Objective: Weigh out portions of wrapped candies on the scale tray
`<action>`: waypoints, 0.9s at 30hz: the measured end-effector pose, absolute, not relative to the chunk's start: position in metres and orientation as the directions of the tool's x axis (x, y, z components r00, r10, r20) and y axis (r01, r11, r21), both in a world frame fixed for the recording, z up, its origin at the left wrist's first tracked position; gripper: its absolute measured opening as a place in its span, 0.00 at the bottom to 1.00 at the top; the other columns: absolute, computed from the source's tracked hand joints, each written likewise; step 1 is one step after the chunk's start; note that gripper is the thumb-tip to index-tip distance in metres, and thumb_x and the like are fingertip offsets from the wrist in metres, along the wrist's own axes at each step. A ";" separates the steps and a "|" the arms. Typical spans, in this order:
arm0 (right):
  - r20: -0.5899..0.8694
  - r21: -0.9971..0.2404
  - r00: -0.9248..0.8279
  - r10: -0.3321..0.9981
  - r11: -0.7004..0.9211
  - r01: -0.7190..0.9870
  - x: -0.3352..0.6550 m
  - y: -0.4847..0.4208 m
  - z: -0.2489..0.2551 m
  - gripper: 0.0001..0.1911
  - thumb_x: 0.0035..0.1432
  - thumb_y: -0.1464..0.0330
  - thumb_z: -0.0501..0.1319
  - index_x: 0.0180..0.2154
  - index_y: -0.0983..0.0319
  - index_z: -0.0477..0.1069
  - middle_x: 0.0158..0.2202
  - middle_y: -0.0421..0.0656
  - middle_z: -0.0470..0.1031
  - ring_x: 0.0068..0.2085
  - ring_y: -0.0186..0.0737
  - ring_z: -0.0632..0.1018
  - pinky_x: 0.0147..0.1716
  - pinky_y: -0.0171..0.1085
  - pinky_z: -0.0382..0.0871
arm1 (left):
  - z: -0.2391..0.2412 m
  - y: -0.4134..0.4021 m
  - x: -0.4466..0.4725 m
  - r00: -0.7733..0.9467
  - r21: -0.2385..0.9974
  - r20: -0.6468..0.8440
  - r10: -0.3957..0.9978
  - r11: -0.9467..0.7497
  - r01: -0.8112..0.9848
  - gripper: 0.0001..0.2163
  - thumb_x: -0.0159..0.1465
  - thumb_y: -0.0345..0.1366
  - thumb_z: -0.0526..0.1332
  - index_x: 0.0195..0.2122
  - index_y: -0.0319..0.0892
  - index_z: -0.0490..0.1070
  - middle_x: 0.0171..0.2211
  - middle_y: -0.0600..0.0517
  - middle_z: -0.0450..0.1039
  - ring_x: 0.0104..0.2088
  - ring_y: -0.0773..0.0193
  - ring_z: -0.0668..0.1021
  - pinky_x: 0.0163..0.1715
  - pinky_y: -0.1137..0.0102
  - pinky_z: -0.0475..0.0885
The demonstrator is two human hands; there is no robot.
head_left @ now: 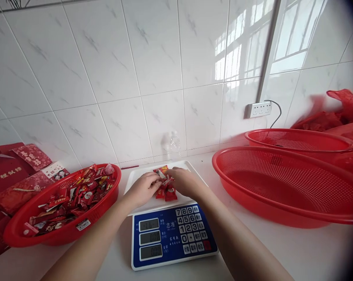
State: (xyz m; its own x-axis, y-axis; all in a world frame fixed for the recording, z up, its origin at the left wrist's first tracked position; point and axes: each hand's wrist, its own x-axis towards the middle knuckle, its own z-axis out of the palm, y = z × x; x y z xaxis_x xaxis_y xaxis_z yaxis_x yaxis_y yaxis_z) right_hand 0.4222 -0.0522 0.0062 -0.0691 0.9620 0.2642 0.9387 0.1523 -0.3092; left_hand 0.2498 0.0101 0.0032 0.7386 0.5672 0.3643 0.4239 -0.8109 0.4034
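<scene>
Both hands meet over a small pile of red-wrapped candies point(169, 193) on the white tray point(132, 180) of a digital scale point(170, 249). My left hand point(145, 187) comes from the left, its fingers curled against the candies. From the right, my right hand point(182, 180) has bent fingers closed around the pile's upper side. Its fingertips are partly hidden. A yellow-and-red packet point(161, 170) shows just beyond the fingers. Left of the scale, a red plastic basket point(114, 191) holds many loose wrapped candies point(88, 191).
Two red perforated baskets point(223, 168) stand on the right, one behind the other. Red bags point(334, 117) lie beyond them. A clear bottle point(174, 145) stands by the tiled wall, below and left of a power socket point(259, 109). Red printed boxes point(21, 171) are at far left.
</scene>
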 end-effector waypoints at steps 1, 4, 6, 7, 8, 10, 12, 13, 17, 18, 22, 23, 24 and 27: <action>0.280 -0.312 -0.051 0.959 0.141 0.940 0.423 -0.052 0.007 0.19 0.56 0.75 0.52 0.49 0.59 0.70 0.47 0.46 0.74 0.47 0.44 0.73 0.39 0.37 0.63 | 0.005 0.008 0.248 0.699 0.435 0.410 0.587 -0.799 0.416 0.11 0.63 0.37 0.53 0.39 0.44 0.74 0.42 0.48 0.74 0.45 0.59 0.74 0.47 0.63 0.68; 0.299 -0.320 0.001 0.954 0.099 0.942 0.429 -0.053 0.009 0.20 0.58 0.72 0.52 0.53 0.61 0.66 0.50 0.48 0.72 0.51 0.46 0.71 0.45 0.39 0.62 | 0.015 -0.001 0.243 0.507 0.541 0.564 0.651 -0.756 0.369 0.10 0.63 0.40 0.55 0.42 0.45 0.72 0.45 0.48 0.74 0.48 0.58 0.73 0.51 0.62 0.65; 0.273 -0.330 0.032 0.962 0.063 0.942 0.436 -0.053 0.010 0.22 0.58 0.70 0.53 0.55 0.62 0.65 0.51 0.51 0.71 0.52 0.49 0.70 0.46 0.41 0.62 | 0.025 -0.009 0.239 0.357 0.640 0.629 0.691 -0.720 0.266 0.11 0.62 0.42 0.56 0.43 0.45 0.72 0.45 0.48 0.74 0.50 0.58 0.73 0.52 0.61 0.64; 0.253 -0.335 0.041 0.967 0.048 0.941 0.440 -0.053 0.010 0.22 0.58 0.69 0.53 0.55 0.62 0.65 0.52 0.51 0.70 0.53 0.49 0.69 0.47 0.42 0.63 | 0.030 -0.014 0.238 0.279 0.687 0.650 0.707 -0.704 0.181 0.12 0.62 0.43 0.57 0.42 0.45 0.72 0.45 0.48 0.74 0.50 0.58 0.72 0.53 0.60 0.64; 0.232 -0.339 0.046 0.972 0.037 0.940 0.444 -0.053 0.010 0.23 0.58 0.69 0.53 0.55 0.62 0.65 0.53 0.51 0.70 0.53 0.49 0.69 0.47 0.42 0.63 | 0.036 -0.019 0.236 0.202 0.722 0.665 0.719 -0.688 0.076 0.11 0.62 0.43 0.57 0.41 0.44 0.72 0.44 0.48 0.74 0.50 0.58 0.72 0.53 0.60 0.64; 0.198 -0.346 0.048 0.979 0.024 0.938 0.449 -0.053 0.009 0.23 0.58 0.69 0.52 0.56 0.62 0.64 0.54 0.50 0.69 0.54 0.48 0.68 0.48 0.42 0.63 | 0.047 -0.029 0.231 0.071 0.736 0.674 0.735 -0.660 -0.153 0.09 0.61 0.42 0.59 0.38 0.44 0.72 0.42 0.49 0.74 0.48 0.60 0.73 0.53 0.61 0.64; 0.173 -0.348 0.050 0.984 0.013 0.938 0.452 -0.052 0.008 0.24 0.58 0.70 0.52 0.57 0.62 0.63 0.54 0.50 0.69 0.54 0.48 0.69 0.49 0.42 0.62 | 0.055 -0.037 0.226 -0.002 0.710 0.659 0.752 -0.623 -0.326 0.07 0.61 0.40 0.59 0.36 0.45 0.72 0.38 0.51 0.73 0.45 0.62 0.74 0.52 0.62 0.65; 0.163 -0.348 0.053 0.985 0.007 0.938 0.452 -0.052 0.007 0.25 0.57 0.70 0.52 0.57 0.63 0.63 0.54 0.50 0.69 0.54 0.48 0.69 0.49 0.42 0.62 | 0.058 -0.040 0.223 -0.017 0.701 0.647 0.763 -0.603 -0.381 0.06 0.61 0.39 0.59 0.35 0.45 0.72 0.37 0.52 0.73 0.44 0.63 0.75 0.51 0.63 0.66; 0.145 -0.348 0.068 0.987 -0.013 0.937 0.451 -0.049 0.004 0.24 0.57 0.70 0.53 0.56 0.63 0.64 0.53 0.51 0.70 0.53 0.48 0.70 0.47 0.41 0.63 | 0.059 -0.045 0.213 -0.003 0.714 0.601 0.799 -0.539 -0.448 0.05 0.61 0.37 0.59 0.34 0.44 0.73 0.35 0.53 0.72 0.41 0.64 0.75 0.48 0.64 0.68; 0.147 -0.350 0.076 0.986 -0.020 0.937 0.451 -0.048 0.004 0.24 0.57 0.69 0.53 0.56 0.63 0.65 0.53 0.51 0.70 0.52 0.48 0.71 0.47 0.41 0.63 | 0.057 -0.045 0.211 0.009 0.724 0.593 0.805 -0.528 -0.445 0.05 0.61 0.37 0.59 0.34 0.44 0.73 0.35 0.53 0.72 0.41 0.64 0.75 0.48 0.65 0.68; 0.180 -0.360 0.154 0.972 -0.081 0.929 0.453 -0.047 0.005 0.22 0.54 0.68 0.57 0.51 0.64 0.69 0.49 0.54 0.71 0.48 0.50 0.72 0.41 0.40 0.64 | 0.052 -0.042 0.213 0.066 0.767 0.562 0.825 -0.489 -0.415 0.05 0.60 0.38 0.60 0.34 0.45 0.73 0.35 0.53 0.72 0.42 0.63 0.75 0.50 0.64 0.67; 0.189 -0.365 0.177 0.966 -0.098 0.926 0.454 -0.047 0.006 0.20 0.53 0.69 0.57 0.48 0.65 0.71 0.47 0.54 0.72 0.46 0.50 0.73 0.39 0.40 0.64 | 0.051 -0.042 0.214 0.086 0.779 0.557 0.826 -0.483 -0.400 0.05 0.60 0.39 0.61 0.34 0.45 0.73 0.35 0.53 0.73 0.43 0.63 0.75 0.50 0.64 0.67; 0.198 -0.371 0.196 0.961 -0.112 0.922 0.455 -0.047 0.007 0.17 0.52 0.70 0.57 0.44 0.65 0.73 0.43 0.53 0.74 0.44 0.49 0.73 0.36 0.39 0.64 | 0.049 -0.041 0.216 0.112 0.794 0.550 0.827 -0.477 -0.377 0.06 0.59 0.40 0.61 0.34 0.45 0.72 0.36 0.53 0.73 0.44 0.62 0.74 0.50 0.63 0.66; 0.235 -0.396 0.240 0.942 -0.133 0.909 0.456 -0.048 0.012 0.09 0.53 0.69 0.57 0.34 0.63 0.74 0.35 0.50 0.76 0.35 0.44 0.74 0.29 0.36 0.61 | 0.042 -0.038 0.220 0.196 0.842 0.523 0.830 -0.466 -0.271 0.09 0.58 0.43 0.62 0.35 0.44 0.72 0.38 0.51 0.74 0.47 0.59 0.73 0.52 0.63 0.64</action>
State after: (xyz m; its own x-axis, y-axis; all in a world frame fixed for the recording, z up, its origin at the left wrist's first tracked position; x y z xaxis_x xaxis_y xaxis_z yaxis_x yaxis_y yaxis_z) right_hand 0.4556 -0.0485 0.0120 0.2401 0.9418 0.2353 0.9086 -0.1327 -0.3959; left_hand 0.2196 -0.0377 0.0419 0.1959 0.8298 0.5225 -0.2713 -0.4662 0.8420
